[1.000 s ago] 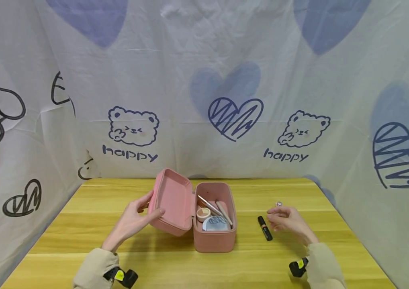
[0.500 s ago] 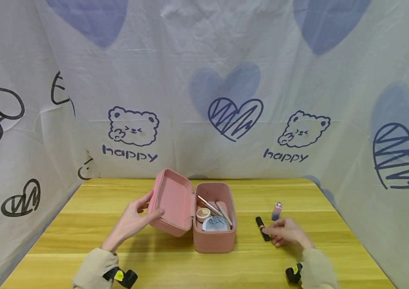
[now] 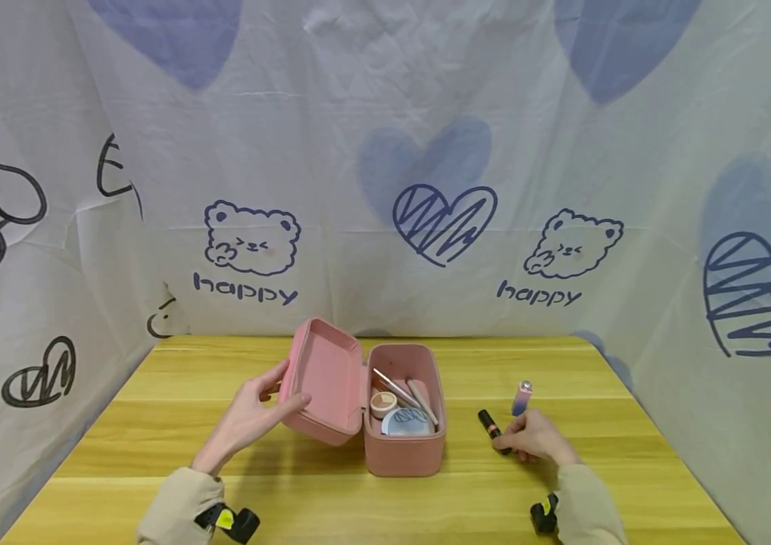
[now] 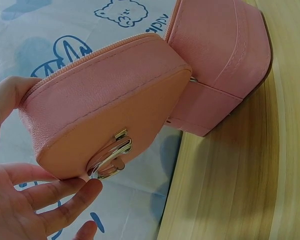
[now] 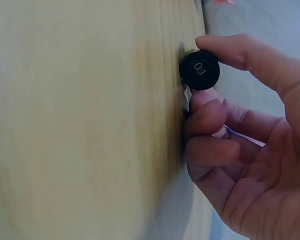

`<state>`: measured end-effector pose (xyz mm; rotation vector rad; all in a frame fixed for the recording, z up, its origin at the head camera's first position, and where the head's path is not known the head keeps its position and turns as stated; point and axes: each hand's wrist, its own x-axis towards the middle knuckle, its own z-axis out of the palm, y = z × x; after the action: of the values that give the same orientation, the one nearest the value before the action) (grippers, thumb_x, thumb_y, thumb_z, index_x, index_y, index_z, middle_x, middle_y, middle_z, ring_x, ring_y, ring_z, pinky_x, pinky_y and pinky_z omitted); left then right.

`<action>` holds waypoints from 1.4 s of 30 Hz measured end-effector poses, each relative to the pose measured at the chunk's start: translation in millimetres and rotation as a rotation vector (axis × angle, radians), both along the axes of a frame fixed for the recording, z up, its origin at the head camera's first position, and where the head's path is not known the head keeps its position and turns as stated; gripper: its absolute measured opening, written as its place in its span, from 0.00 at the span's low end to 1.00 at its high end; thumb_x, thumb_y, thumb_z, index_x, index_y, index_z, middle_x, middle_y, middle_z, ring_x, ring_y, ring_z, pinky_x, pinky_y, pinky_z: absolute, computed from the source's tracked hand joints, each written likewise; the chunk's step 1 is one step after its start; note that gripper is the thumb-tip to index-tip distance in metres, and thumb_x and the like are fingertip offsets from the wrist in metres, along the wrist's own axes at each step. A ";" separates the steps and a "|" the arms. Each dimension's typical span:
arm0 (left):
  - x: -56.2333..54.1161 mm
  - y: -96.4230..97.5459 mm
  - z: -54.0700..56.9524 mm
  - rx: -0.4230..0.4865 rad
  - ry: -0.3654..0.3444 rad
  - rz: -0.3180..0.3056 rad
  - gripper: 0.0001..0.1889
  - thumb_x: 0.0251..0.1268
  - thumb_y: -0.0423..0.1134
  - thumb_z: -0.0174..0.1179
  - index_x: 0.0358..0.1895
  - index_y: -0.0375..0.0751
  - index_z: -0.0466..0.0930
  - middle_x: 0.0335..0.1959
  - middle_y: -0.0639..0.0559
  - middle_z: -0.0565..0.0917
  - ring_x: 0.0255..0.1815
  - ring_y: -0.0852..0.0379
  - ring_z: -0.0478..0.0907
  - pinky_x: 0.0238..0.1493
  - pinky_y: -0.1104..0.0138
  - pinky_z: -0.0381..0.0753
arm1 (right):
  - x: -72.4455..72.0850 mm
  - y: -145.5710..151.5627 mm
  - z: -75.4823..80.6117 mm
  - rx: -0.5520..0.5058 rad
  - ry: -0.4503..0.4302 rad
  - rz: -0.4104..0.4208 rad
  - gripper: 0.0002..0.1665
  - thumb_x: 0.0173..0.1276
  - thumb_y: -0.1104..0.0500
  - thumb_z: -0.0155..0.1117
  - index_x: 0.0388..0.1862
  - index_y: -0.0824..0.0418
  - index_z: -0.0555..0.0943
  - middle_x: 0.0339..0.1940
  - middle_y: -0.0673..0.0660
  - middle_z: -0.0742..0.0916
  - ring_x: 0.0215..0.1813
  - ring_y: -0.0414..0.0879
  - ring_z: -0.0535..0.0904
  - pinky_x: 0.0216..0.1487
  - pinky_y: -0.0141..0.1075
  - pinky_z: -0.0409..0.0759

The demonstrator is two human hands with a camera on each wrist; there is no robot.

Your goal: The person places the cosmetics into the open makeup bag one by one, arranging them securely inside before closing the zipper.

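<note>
My left hand (image 3: 248, 421) grips the raised lid (image 3: 328, 375) of a pink makeup case, thumb on one side and fingers on the other. In the left wrist view the lid (image 4: 120, 105) shows a gold-coloured buckle on its outer face. The case body (image 3: 404, 457) stands upright on the table, holding brushes, a small round pot and a pale compact. To its right, my right hand (image 3: 537, 437) pinches the near end of a black lipstick tube (image 3: 487, 421) lying on the table. The right wrist view shows that tube's round end (image 5: 200, 70), marked 01, between thumb and fingers.
A pink-to-blue tube (image 3: 522, 400) with a shiny top stands just beyond my right hand. The wooden table (image 3: 222, 499) ends at a white printed cloth (image 3: 344, 288) that hangs behind and along both sides.
My right hand has come nearer and a little left from beside the pink-to-blue tube, and now pinches the black lipstick, whose far end has shifted slightly left. My left hand is still.
</note>
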<state>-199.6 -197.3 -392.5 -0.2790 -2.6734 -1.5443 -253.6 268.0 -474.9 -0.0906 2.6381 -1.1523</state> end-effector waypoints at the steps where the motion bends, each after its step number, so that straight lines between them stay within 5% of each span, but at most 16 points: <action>1: -0.1 -0.1 -0.1 0.000 -0.001 0.001 0.44 0.66 0.50 0.64 0.80 0.38 0.54 0.76 0.36 0.67 0.70 0.39 0.72 0.60 0.58 0.78 | 0.1 0.2 0.0 -0.001 0.004 0.001 0.13 0.58 0.56 0.75 0.24 0.62 0.82 0.13 0.48 0.77 0.16 0.39 0.69 0.19 0.31 0.67; 7: -0.2 -0.5 -0.2 0.003 -0.006 0.005 0.44 0.66 0.50 0.64 0.80 0.38 0.55 0.76 0.36 0.68 0.70 0.39 0.73 0.60 0.58 0.78 | 0.6 3.0 1.0 -0.087 0.018 0.032 0.12 0.62 0.58 0.72 0.33 0.68 0.83 0.19 0.53 0.85 0.21 0.41 0.78 0.25 0.35 0.78; 12: 0.0 -0.5 0.2 0.007 -0.011 0.007 0.44 0.66 0.50 0.65 0.79 0.38 0.55 0.76 0.36 0.67 0.70 0.39 0.73 0.60 0.59 0.78 | -2.2 6.1 0.2 -0.330 -0.004 0.065 0.17 0.66 0.62 0.69 0.44 0.77 0.80 0.31 0.57 0.89 0.31 0.43 0.86 0.35 0.36 0.86; 21: -0.7 -0.9 -0.9 0.012 -0.022 0.004 0.44 0.66 0.50 0.65 0.80 0.38 0.54 0.77 0.36 0.66 0.71 0.38 0.72 0.60 0.59 0.78 | -7.3 14.4 -1.6 -0.566 0.022 -0.077 0.24 0.67 0.60 0.70 0.56 0.75 0.80 0.41 0.47 0.90 0.43 0.39 0.87 0.49 0.35 0.86; 34: -0.3 -1.9 -0.9 0.007 -0.024 -0.001 0.44 0.66 0.51 0.64 0.80 0.39 0.54 0.76 0.36 0.66 0.71 0.39 0.72 0.59 0.59 0.78 | -8.4 8.9 6.8 -0.839 -0.048 -0.169 0.14 0.66 0.66 0.70 0.51 0.62 0.85 0.50 0.50 0.82 0.49 0.39 0.87 0.61 0.35 0.82; 42: -0.9 -2.1 -1.6 0.008 -0.022 -0.002 0.44 0.66 0.50 0.64 0.80 0.38 0.54 0.76 0.36 0.67 0.71 0.38 0.72 0.58 0.59 0.78 | -10.2 2.1 10.8 -0.960 -0.013 -0.121 0.11 0.68 0.70 0.65 0.46 0.59 0.86 0.47 0.50 0.85 0.50 0.41 0.87 0.62 0.35 0.81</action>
<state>-200.5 -199.3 -394.1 -0.2656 -2.6833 -1.5671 -263.8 270.0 -464.2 -0.0975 1.8563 -2.3220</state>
